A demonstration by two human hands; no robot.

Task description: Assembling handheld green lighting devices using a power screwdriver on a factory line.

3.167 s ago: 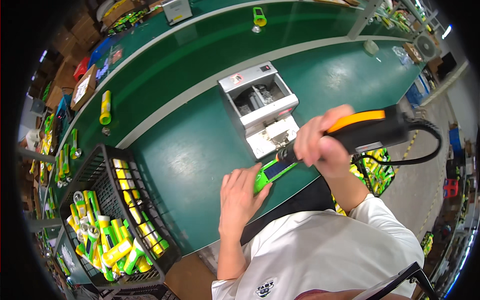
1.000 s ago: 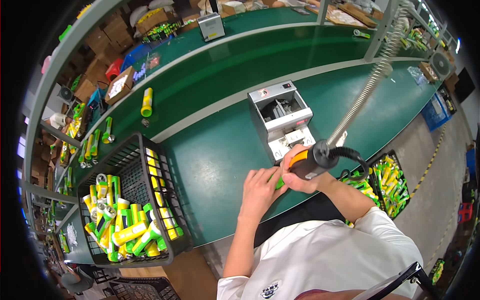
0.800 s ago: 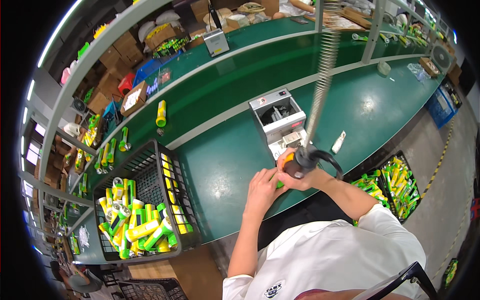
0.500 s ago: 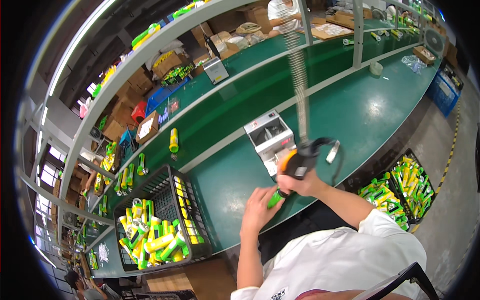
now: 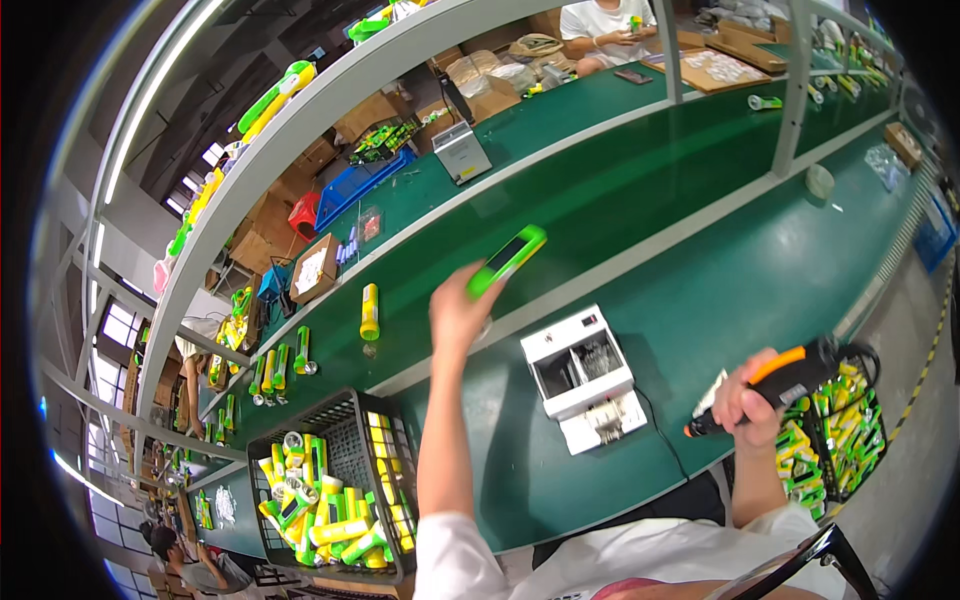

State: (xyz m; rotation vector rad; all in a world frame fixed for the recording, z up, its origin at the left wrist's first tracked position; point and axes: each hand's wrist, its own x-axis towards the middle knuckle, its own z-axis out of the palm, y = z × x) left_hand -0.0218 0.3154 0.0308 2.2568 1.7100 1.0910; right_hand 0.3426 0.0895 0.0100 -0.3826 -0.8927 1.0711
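Left grip [image 5: 458, 312] clamped on green casing [image 5: 508, 260] jutting ahead — right grip [image 5: 747, 402] round screwdriver [image 5: 808, 374]

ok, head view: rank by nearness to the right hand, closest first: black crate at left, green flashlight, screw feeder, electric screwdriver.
1. Electric screwdriver: held in the right hand.
2. Screw feeder: on the bench, left of that hand.
3. Green flashlight: farther left, raised in the left hand.
4. Black crate: far left.
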